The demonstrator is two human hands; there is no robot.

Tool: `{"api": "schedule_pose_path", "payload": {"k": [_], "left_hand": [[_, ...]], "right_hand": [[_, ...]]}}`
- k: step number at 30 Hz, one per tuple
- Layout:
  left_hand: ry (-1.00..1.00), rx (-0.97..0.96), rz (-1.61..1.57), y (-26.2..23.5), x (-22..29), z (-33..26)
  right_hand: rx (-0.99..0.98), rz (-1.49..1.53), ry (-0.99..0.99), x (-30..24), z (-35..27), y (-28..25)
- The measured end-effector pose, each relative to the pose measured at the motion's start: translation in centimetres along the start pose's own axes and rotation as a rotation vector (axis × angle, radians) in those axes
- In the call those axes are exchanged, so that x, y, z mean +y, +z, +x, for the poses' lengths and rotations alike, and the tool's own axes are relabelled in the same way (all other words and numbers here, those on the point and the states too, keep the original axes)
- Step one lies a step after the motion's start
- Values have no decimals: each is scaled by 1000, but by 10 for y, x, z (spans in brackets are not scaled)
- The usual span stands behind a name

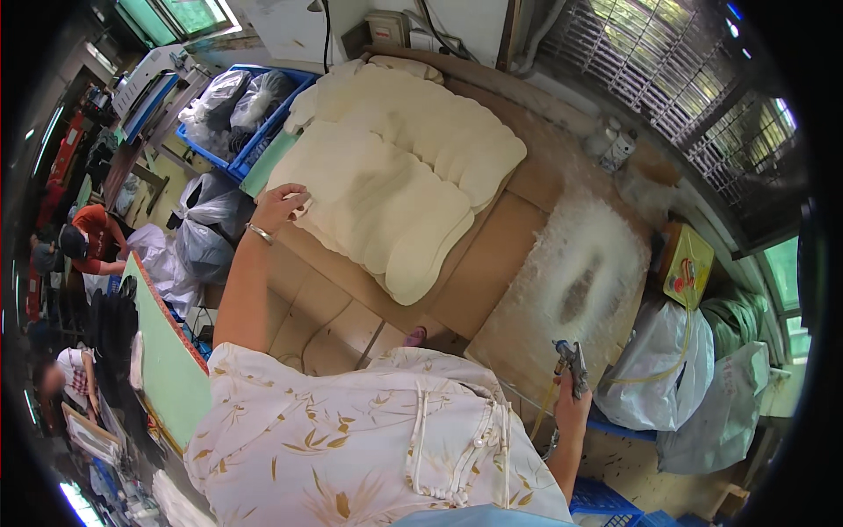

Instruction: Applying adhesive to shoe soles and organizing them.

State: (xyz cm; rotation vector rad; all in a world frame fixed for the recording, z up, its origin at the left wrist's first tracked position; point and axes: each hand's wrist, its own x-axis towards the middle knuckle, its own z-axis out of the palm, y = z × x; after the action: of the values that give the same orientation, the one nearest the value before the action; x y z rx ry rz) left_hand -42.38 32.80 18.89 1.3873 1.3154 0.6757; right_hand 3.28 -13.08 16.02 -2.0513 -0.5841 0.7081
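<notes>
Cream, soft-looking insole-shaped pieces (413, 184) lie overlapped in a wide pile on a brown board in front of me. My left hand (283, 206) is at the pile's left edge, its fingers curled together; whether a piece is between them is hidden. Low on the right, my right hand (572, 400) grips a metal spray gun (569, 358) with a yellowish hose running down from it. The gun's front end is at the near edge of a board (549, 281) coated with white fuzzy residue, which has a darker oval patch in it.
Blue crates (303, 79) with grey bags stand at the far left. White sacks (663, 360) and a yellow container (688, 263) are on the right, beside a barred window. Bottles (617, 151) stand at the back right. Other people (95, 237) are at the left.
</notes>
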Motion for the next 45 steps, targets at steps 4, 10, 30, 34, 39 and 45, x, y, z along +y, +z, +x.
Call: {"api": "schedule_pose_path", "payload": {"k": [4,10,30,34,39,45], "left_hand": [[-131,43,52,-42,-44,24],[-287,121,84,-69,-113,41],[-104,-229,-874,92,-69,-82],[-113,-293,-889,128,-69,-101],[-204,-313,-908,179,-70,-130],[-318,-143,-688,212,-97,-181]], "right_hand": [[29,15,-62,-12,-13,22],[-24,-58,88,-31,-35,44],[50,-36,115,-26,-48,57],[-4,-42,129,-21,-49,40],[41,-44,106,25,-38,-5],[-8,102,264,81,22,-84]]}}
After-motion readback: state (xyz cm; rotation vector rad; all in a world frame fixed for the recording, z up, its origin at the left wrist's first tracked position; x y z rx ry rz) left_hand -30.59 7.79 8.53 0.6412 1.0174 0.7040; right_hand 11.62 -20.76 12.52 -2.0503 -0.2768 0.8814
